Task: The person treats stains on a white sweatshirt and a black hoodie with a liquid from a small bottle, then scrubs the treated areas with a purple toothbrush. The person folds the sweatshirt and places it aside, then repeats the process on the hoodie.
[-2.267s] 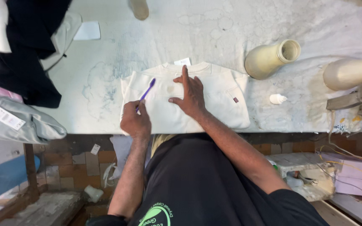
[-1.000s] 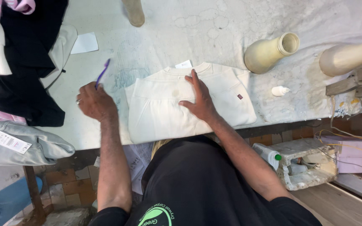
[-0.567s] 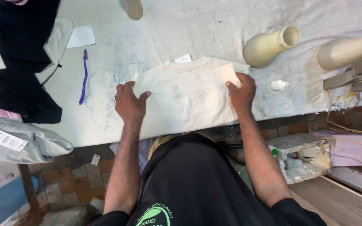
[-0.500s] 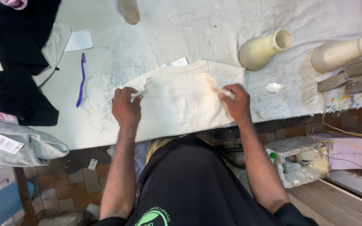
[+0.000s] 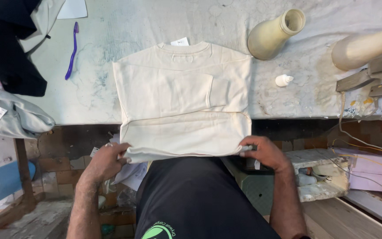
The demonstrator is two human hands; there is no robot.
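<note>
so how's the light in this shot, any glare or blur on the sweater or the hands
Head view: even, soft light and no glare on the cream sweater; faint shadows mark its folds. The left hand and right hand at the hem look sharp. Under the table it is much darker, and the edges bend slightly from the wide lens.

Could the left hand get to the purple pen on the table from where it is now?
Probably yes, once it lets go. The left hand grips the lower left corner of the cream sweatshirt below the table edge. The purple pen lies on bare table on that same side, nothing between.
</note>
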